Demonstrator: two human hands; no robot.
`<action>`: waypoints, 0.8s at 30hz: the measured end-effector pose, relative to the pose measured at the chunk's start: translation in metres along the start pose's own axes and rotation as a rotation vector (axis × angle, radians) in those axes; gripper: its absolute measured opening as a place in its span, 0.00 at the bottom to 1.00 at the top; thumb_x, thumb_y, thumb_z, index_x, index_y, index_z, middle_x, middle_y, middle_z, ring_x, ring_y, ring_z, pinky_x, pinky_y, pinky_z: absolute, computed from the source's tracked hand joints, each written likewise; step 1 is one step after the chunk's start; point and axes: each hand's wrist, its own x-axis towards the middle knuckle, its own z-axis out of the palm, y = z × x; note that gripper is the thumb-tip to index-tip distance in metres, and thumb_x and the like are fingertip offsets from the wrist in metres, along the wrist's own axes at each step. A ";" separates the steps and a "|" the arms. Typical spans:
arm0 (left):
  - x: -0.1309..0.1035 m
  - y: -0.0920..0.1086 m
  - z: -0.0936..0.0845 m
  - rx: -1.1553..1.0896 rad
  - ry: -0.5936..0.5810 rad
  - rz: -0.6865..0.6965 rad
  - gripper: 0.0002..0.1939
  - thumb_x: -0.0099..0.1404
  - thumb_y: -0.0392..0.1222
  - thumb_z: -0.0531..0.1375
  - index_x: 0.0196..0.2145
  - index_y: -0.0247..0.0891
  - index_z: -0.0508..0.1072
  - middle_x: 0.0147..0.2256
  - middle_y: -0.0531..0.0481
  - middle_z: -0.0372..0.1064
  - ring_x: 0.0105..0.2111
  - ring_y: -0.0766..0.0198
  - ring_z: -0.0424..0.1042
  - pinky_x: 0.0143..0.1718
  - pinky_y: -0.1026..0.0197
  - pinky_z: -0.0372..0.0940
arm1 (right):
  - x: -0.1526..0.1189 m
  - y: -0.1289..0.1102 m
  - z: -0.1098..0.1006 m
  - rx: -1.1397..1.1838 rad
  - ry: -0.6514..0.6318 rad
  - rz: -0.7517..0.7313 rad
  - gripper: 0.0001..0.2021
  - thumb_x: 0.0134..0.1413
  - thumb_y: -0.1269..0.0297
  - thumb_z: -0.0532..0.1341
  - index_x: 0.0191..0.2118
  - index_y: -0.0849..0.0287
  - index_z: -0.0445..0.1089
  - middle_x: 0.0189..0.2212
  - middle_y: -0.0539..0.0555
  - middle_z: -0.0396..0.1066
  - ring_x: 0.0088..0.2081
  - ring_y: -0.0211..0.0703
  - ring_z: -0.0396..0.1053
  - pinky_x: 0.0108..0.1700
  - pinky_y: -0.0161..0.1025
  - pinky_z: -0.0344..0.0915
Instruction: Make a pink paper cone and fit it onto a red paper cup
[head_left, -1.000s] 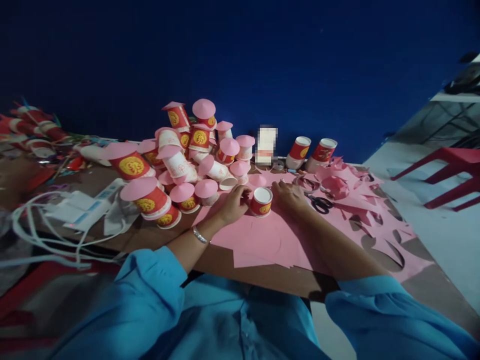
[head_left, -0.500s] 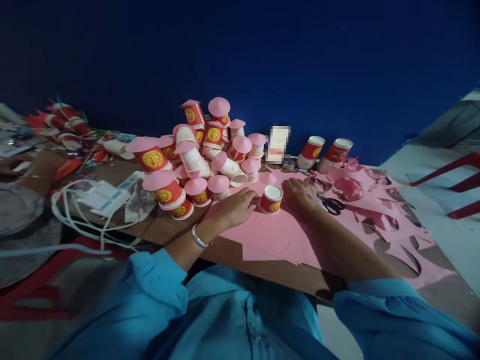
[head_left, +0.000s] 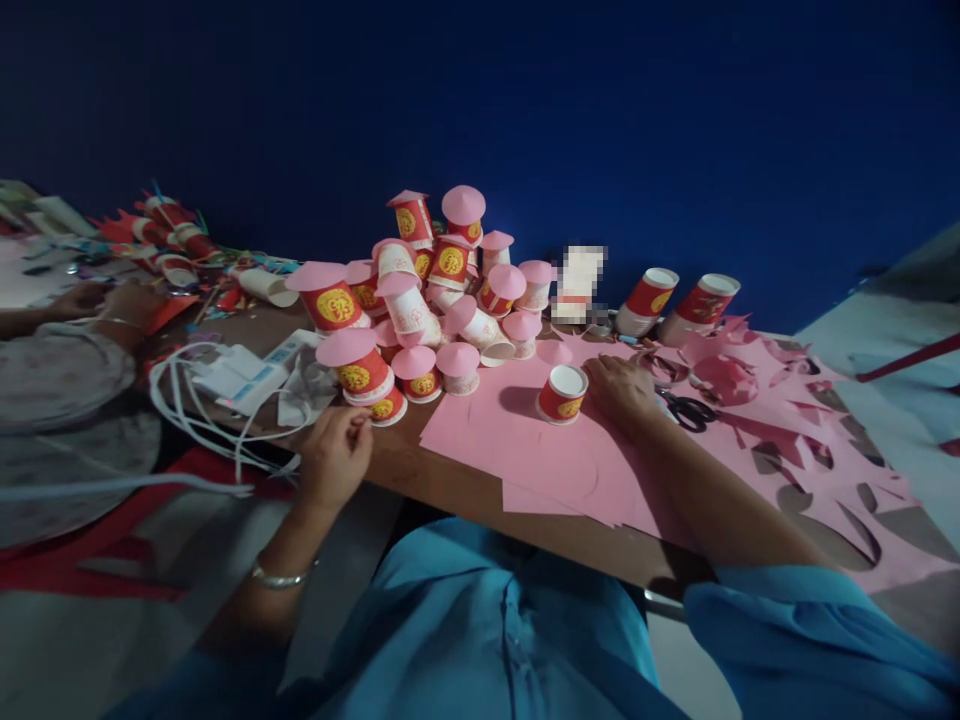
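My right hand [head_left: 619, 390] lies palm down on a sheet of pink paper [head_left: 525, 450], just right of a small red paper cup [head_left: 562, 393] that stands on the sheet with its open end up. My left hand [head_left: 335, 455] hovers at the table's near edge with its fingers curled together. It is close to the lowest cups of a pile of red cups with pink cone lids [head_left: 420, 300]. I see nothing in either hand.
Black scissors [head_left: 686, 408] and pink paper offcuts [head_left: 795, 440] lie right of my right hand. Two open red cups [head_left: 675, 295] stand at the back. A white power strip with cables [head_left: 240, 380] lies to the left. Another person's hand [head_left: 112, 300] rests at far left.
My left hand has left the cup and drawn back left to the table's near edge. My right hand stays beside the cup. The view has swung left.
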 end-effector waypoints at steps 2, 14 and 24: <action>0.004 -0.026 -0.006 0.126 -0.023 -0.086 0.10 0.69 0.41 0.53 0.42 0.37 0.73 0.38 0.41 0.75 0.39 0.51 0.75 0.47 0.49 0.71 | 0.000 -0.001 -0.001 0.009 -0.028 0.003 0.15 0.71 0.65 0.51 0.43 0.63 0.75 0.41 0.64 0.78 0.40 0.52 0.74 0.35 0.41 0.51; 0.052 -0.068 -0.007 0.283 -0.147 -0.364 0.13 0.71 0.44 0.55 0.46 0.34 0.74 0.37 0.44 0.70 0.40 0.47 0.73 0.44 0.41 0.68 | -0.001 -0.003 -0.004 -0.003 -0.065 0.024 0.16 0.70 0.66 0.51 0.47 0.64 0.75 0.43 0.65 0.78 0.42 0.54 0.76 0.37 0.41 0.56; -0.029 -0.022 -0.022 0.059 0.154 -0.195 0.07 0.72 0.48 0.57 0.39 0.44 0.66 0.37 0.49 0.62 0.39 0.53 0.67 0.35 0.54 0.63 | 0.002 -0.001 0.000 0.004 -0.078 0.023 0.16 0.71 0.65 0.50 0.45 0.63 0.76 0.43 0.64 0.78 0.41 0.53 0.76 0.35 0.41 0.50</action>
